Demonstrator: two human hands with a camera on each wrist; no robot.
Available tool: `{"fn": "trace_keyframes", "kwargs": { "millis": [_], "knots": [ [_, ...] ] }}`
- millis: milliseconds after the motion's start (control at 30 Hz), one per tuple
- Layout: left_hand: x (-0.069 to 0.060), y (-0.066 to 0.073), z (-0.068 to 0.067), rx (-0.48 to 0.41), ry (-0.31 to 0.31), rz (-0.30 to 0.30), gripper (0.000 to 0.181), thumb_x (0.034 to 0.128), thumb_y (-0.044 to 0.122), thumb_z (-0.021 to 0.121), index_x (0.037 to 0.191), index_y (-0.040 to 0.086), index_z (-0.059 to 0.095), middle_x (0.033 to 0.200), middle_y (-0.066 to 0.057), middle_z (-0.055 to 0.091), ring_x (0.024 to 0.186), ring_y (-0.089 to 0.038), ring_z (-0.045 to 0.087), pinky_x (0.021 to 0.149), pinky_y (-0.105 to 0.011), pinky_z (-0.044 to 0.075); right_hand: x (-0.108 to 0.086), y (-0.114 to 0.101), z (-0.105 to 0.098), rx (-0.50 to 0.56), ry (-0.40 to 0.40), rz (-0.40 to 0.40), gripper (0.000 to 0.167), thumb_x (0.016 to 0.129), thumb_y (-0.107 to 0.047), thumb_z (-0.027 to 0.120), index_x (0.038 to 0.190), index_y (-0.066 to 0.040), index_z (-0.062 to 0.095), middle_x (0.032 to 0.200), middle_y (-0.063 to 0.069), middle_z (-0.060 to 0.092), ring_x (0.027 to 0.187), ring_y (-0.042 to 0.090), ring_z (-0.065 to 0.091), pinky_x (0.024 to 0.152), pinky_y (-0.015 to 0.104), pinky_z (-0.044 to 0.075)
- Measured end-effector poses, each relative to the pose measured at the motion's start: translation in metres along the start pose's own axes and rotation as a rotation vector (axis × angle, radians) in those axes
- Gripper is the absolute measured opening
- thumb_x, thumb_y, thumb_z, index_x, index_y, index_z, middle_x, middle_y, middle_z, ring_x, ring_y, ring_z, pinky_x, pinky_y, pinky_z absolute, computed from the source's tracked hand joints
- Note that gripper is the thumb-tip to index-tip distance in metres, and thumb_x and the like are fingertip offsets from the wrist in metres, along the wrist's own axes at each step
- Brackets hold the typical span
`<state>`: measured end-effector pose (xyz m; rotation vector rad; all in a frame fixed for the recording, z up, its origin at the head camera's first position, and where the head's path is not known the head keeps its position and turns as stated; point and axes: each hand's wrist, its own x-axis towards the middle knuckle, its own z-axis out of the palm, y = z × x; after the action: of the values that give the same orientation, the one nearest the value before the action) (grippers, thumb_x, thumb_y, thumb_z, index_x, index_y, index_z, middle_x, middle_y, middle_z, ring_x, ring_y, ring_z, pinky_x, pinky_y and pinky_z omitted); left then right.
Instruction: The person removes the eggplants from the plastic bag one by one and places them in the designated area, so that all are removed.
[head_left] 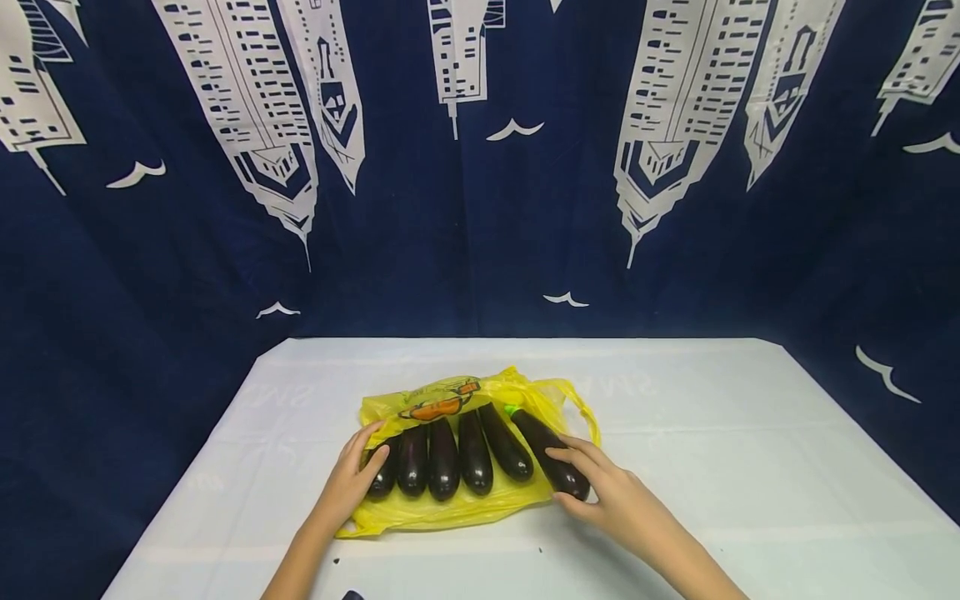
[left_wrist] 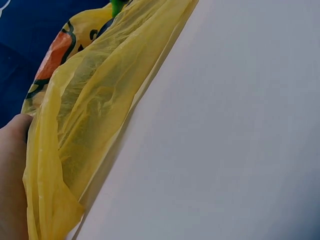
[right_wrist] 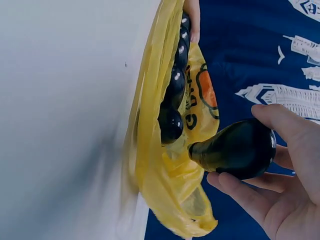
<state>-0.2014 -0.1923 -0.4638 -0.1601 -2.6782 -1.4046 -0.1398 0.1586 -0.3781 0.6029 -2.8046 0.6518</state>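
Note:
Several dark purple eggplants (head_left: pixel 444 462) lie side by side in a yellow plastic bag (head_left: pixel 480 510), their rounded ends toward me. At the right, my right hand (head_left: pixel 611 492) grips one more eggplant (right_wrist: pixel 240 149) by its thick end, thumb and fingers around it. Its green-tipped end points to the bag's mouth, and in the right wrist view it is held up, apart from the row. My left hand (head_left: pixel 351 475) holds the bag's left edge beside the leftmost eggplant (head_left: pixel 381 479); the bag hides part of its fingers in the left wrist view.
The bag rests on a white-covered table (head_left: pixel 750 467). One loop handle (head_left: pixel 581 404) spreads out at its right rear. Small dark specks (head_left: pixel 336 561) and a dark object (head_left: pixel 352 595) lie near the front. A navy curtain (head_left: pixel 465 250) with white buildings hangs behind.

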Motion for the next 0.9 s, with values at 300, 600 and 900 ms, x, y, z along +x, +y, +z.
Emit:
{"fn": "trace_keyframes", "kwargs": {
  "millis": [300,600,900],
  "knots": [
    [0.000,0.000,0.001,-0.009,0.002,0.006,0.049,0.0939,0.042,0.044,0.138,0.022,0.034,0.147,-0.012,0.027,0.136,-0.036,0.022,0.101,-0.067,0.021,-0.017,0.002,-0.011,-0.010,0.058,-0.008,0.047,0.077,-0.030,0.071,0.121,-0.026,0.056,0.133,0.001,0.050,0.099,0.028,0.063,0.077,0.039,0.054],
    [0.000,0.000,0.000,-0.006,-0.006,-0.007,0.050,0.0940,0.042,0.043,0.138,0.023,0.034,0.148,-0.011,0.026,0.136,-0.036,0.021,0.101,-0.067,0.020,-0.031,0.004,-0.026,0.027,0.125,0.050,0.048,0.078,-0.033,0.070,0.123,-0.028,0.052,0.134,0.001,0.047,0.104,0.029,0.060,0.072,0.039,0.055],
    [0.001,0.000,0.001,-0.001,0.012,0.012,0.048,0.0944,0.040,0.044,0.138,0.021,0.035,0.147,-0.013,0.027,0.135,-0.038,0.023,0.101,-0.067,0.021,-0.027,0.025,-0.022,0.011,0.247,0.073,0.052,0.077,-0.023,0.072,0.125,-0.020,0.052,0.132,0.007,0.047,0.097,0.028,0.063,0.072,0.040,0.054]
  ]
}}
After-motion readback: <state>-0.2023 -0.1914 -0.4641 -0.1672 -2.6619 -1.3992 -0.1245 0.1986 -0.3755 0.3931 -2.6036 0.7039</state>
